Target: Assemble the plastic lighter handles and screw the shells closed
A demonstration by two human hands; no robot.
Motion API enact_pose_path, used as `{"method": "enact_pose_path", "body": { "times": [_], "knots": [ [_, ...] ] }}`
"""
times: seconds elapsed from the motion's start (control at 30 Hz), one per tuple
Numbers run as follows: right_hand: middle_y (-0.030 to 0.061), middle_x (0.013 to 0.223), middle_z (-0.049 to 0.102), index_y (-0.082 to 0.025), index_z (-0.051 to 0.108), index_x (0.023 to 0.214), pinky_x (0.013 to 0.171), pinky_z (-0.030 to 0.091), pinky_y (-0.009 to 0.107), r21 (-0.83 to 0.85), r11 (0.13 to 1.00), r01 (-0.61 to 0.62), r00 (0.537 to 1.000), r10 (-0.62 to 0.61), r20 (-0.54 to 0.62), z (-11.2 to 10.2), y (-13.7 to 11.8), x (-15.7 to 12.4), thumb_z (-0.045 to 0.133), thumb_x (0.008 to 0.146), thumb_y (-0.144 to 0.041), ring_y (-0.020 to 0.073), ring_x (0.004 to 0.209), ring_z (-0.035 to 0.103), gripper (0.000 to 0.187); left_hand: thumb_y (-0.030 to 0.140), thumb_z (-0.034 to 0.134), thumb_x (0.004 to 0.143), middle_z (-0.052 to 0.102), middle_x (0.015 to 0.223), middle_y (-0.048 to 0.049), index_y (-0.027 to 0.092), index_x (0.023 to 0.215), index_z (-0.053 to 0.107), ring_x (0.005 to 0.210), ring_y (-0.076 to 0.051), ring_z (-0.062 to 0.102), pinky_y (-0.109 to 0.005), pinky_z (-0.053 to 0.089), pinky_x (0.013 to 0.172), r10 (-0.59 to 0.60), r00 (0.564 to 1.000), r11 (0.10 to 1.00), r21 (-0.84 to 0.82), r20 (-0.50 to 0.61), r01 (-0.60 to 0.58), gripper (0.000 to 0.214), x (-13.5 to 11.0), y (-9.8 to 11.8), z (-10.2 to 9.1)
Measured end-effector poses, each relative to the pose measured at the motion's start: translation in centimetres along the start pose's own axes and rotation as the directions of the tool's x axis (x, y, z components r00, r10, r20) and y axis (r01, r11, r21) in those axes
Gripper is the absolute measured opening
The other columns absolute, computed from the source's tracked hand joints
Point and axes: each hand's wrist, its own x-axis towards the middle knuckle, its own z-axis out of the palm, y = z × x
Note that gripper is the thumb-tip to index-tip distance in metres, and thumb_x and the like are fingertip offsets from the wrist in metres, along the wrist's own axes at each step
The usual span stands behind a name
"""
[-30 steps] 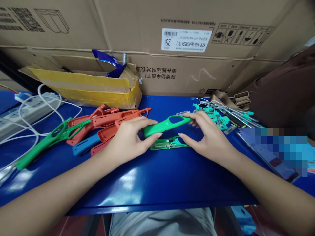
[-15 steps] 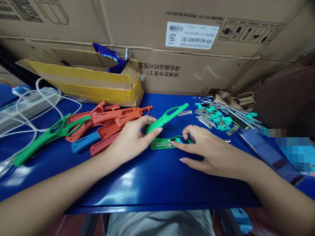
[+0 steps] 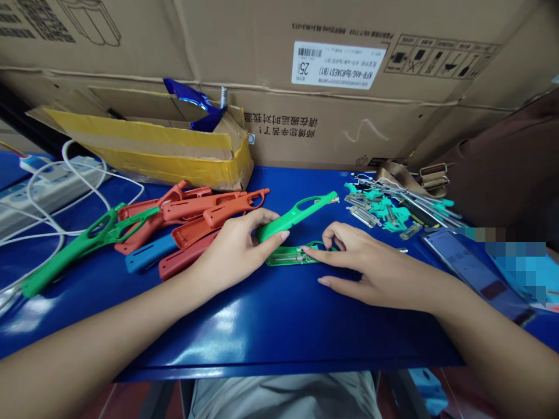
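My left hand (image 3: 236, 247) grips one end of a green plastic handle shell (image 3: 297, 216) that points up and to the right above the blue table (image 3: 279, 326). Just in front of it lies a second green shell half (image 3: 290, 255), open side up, with metal parts inside. My right hand (image 3: 371, 267) rests on the table with its forefinger and thumb pinched on that shell's right end; the other fingers are stretched out. A heap of orange, red and blue shells (image 3: 192, 224) lies left of my left hand.
Small teal pieces and metal rods (image 3: 393, 206) lie at the back right, with a phone (image 3: 476, 270) beside them. A green assembled handle (image 3: 82, 244) lies at left near white cables and a power strip (image 3: 48, 189). A yellow-taped carton (image 3: 152, 145) and large cardboard boxes (image 3: 349, 110) stand behind.
My right hand let go of the raised green shell and came down onto the shell half on the table. My left hand keeps hold of the raised shell.
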Motion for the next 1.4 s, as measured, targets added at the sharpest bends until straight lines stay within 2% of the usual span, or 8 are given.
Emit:
{"method": "enact_pose_path", "body": {
  "times": [0.43,0.5,0.57,0.67,0.73,0.93,1.17,1.4],
  "knots": [
    [0.0082,0.114,0.054,-0.037,0.062,0.139,0.091,0.049,0.045,0.015,1.0,-0.005,0.997,0.004,0.078,-0.1,0.2,0.0,0.063,0.095,-0.045,0.0253,0.103,0.055,0.045,0.045,0.064,0.093,0.074,0.106,-0.0038,0.02,0.112,0.067,0.089,-0.021,0.07,-0.031,0.055,0.071,-0.003,1.0,1.0,0.006,0.013,0.003,0.032,-0.2,0.1,0.1],
    [0.0082,0.114,0.056,-0.035,0.063,0.138,0.089,0.05,0.042,0.032,0.999,0.018,1.0,-0.018,-0.013,0.0,0.3,0.2,0.063,0.095,-0.042,0.0241,0.102,0.056,0.043,0.045,0.064,0.093,0.074,0.106,-0.0041,0.02,0.112,0.067,0.091,-0.022,0.07,-0.032,0.056,0.072,0.003,1.0,1.0,0.022,0.008,-0.003,0.032,-0.2,0.1,0.1],
    [0.0075,0.109,0.058,-0.032,0.066,0.134,0.086,0.051,0.04,0.035,0.998,0.057,0.978,-0.049,-0.204,-0.1,0.4,0.4,0.061,0.096,-0.033,0.0223,0.098,0.057,0.038,0.045,0.064,0.093,0.074,0.107,-0.0042,0.02,0.112,0.067,0.093,-0.022,0.07,-0.032,0.056,0.072,0.013,1.0,0.999,0.034,-0.001,-0.013,0.032,-0.2,0.2,0.0],
    [0.0068,0.1,0.058,-0.03,0.07,0.124,0.087,0.05,0.041,-0.056,0.997,0.054,0.852,-0.076,-0.518,-0.4,0.8,0.6,0.059,0.096,-0.023,0.0227,0.097,0.058,0.031,0.043,0.066,0.093,0.075,0.108,-0.0037,0.02,0.113,0.067,0.09,-0.021,0.07,-0.032,0.055,0.071,0.066,0.998,0.993,0.097,0.003,-0.066,0.031,-0.2,0.3,-0.3],
    [0.0093,0.107,0.059,-0.028,0.068,0.127,0.094,0.048,0.046,-0.142,0.99,-0.005,0.817,-0.078,-0.571,-0.6,1.1,0.7,0.064,0.094,-0.025,0.0265,0.105,0.057,0.034,0.039,0.069,0.091,0.075,0.106,-0.0034,0.021,0.112,0.069,0.09,-0.022,0.07,-0.034,0.055,0.077,0.146,0.989,0.971,0.188,0.036,-0.15,0.028,-0.3,0.4,-0.5],
    [0.0145,0.134,0.057,-0.025,0.057,0.14,0.108,0.039,0.056,-0.204,0.979,-0.012,0.948,-0.054,-0.314,0.1,2.1,0.8,0.071,0.09,-0.041,0.0337,0.127,0.05,0.055,0.034,0.072,0.089,0.075,0.105,-0.0053,0.02,0.109,0.072,0.099,-0.023,0.067,-0.038,0.053,0.092,0.327,0.928,0.898,0.248,0.178,-0.364,0.024,-0.3,0.7,-0.9],
    [0.0117,0.121,0.057,-0.021,0.066,0.12,0.102,0.046,0.042,0.031,0.999,0.023,0.964,-0.014,-0.265,1.0,2.0,1.5,0.071,0.09,-0.032,0.0257,0.116,0.056,0.032,0.032,0.068,0.092,0.071,0.103,-0.0059,0.023,0.109,0.074,0.096,-0.023,0.065,-0.039,0.051,0.088,0.289,0.918,0.874,0.315,0.273,-0.369,0.02,-0.3,1.1,-1.2],
    [0.0088,0.116,0.059,-0.024,0.066,0.119,0.097,0.045,0.043,0.04,0.999,-0.003,0.977,0.011,-0.215,1.1,2.2,1.5,0.072,0.089,-0.032,0.0262,0.112,0.056,0.032,0.035,0.069,0.092,0.069,0.103,-0.0045,0.023,0.114,0.074,0.098,-0.023,0.063,-0.038,0.05,0.089,0.248,0.909,0.87,0.335,0.336,-0.361,0.026,-0.4,0.3,-1.0]
  ]
}}
